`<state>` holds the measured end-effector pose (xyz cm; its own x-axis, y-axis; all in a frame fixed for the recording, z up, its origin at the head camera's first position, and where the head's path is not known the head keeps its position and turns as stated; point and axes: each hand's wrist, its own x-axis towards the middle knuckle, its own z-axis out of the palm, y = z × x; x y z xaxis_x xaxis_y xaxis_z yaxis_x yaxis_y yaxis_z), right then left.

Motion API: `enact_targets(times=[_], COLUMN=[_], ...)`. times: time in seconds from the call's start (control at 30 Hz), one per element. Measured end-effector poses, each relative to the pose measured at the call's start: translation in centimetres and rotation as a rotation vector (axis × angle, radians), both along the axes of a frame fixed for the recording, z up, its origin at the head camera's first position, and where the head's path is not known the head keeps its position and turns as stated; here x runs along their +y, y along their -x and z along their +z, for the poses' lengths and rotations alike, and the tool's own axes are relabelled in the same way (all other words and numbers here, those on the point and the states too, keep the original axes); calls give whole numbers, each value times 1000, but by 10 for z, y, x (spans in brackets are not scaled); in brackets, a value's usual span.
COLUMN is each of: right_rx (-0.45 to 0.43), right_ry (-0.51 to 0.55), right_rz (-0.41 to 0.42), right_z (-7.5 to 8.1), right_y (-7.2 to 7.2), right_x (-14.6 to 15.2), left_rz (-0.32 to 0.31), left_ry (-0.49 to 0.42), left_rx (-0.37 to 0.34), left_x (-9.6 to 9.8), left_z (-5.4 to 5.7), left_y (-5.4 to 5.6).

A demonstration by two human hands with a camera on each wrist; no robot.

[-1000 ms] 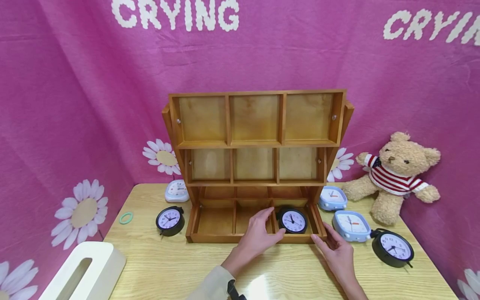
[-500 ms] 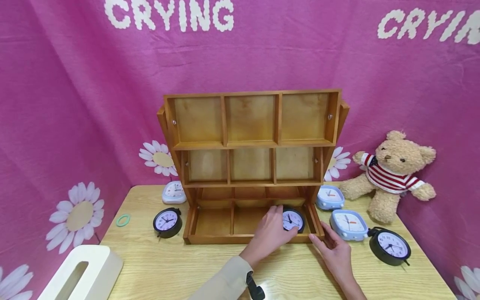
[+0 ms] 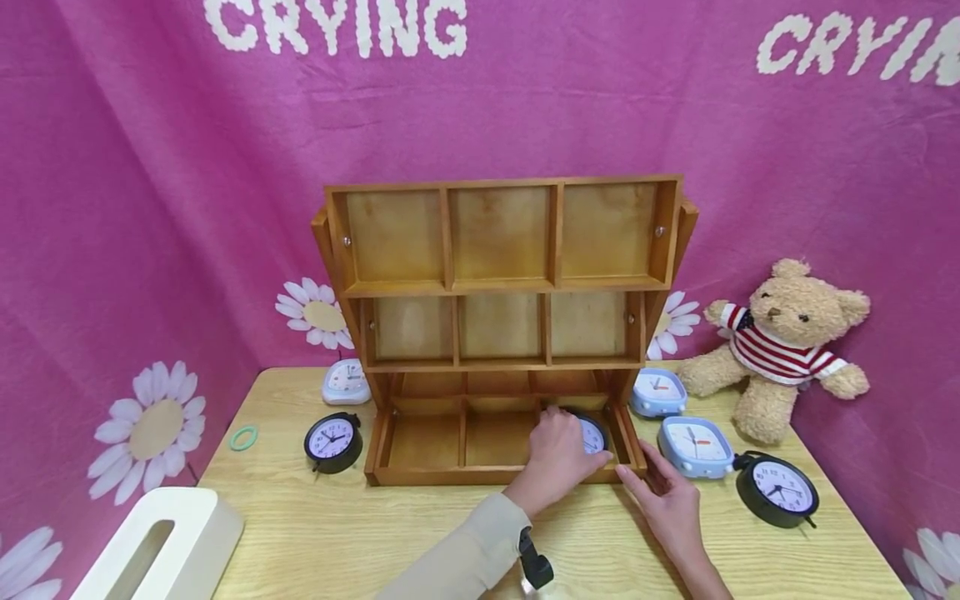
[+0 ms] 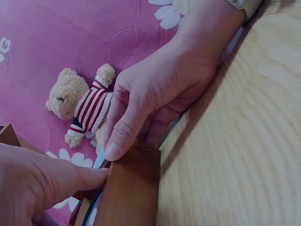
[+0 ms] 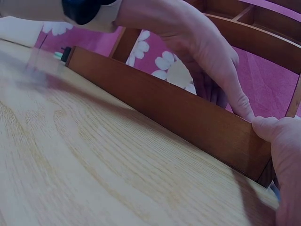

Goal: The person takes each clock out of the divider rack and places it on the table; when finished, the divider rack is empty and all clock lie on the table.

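Note:
A wooden rack with tiered compartments stands on the table. In its bottom right compartment lies a round black alarm clock, partly covered by my left hand. The fingers of that hand curl down at the clock's left side, and its thumb lies along the front, close to the rack's front edge. My right hand grips the rack's front right corner, thumb at the front and fingers along the outer side. The left wrist view shows both thumbs almost meeting at this corner.
Two blue clocks and a black alarm clock lie right of the rack, near a teddy bear. To the left are another black clock, a pale clock, a green ring and a white slotted box.
My left hand has moved right, from beside the black alarm clock to over its left part, covering more of its face. My right hand has stayed at the rack's corner.

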<state>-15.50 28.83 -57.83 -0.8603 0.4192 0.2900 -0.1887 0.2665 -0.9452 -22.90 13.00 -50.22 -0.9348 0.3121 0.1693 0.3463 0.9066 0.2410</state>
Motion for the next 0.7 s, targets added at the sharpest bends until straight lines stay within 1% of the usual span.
enact_targets(times=[0.07, 0.23, 0.4, 0.5, 0.63, 0.7], right_rx=[-11, -9, 0, 3, -4, -11], right_ry=[-16, -8, 9, 22, 11, -2], right_rz=[-10, -14, -4, 3, 2, -4], right_z=[0, -1, -1, -1, -1, -1], right_y=[1, 2, 1, 0, 0, 0], right_x=[0, 0, 1, 1, 1, 1], left_rz=[4, 11, 8, 15, 56, 72], left_ry=[-4, -3, -11, -6, 14, 15], left_rx=[-12, -30, -29, 17, 102, 120], left_x=[2, 5, 5, 6, 7, 7], left_z=[2, 5, 3, -1, -7, -9], left_y=[2, 5, 7, 8, 9, 8])
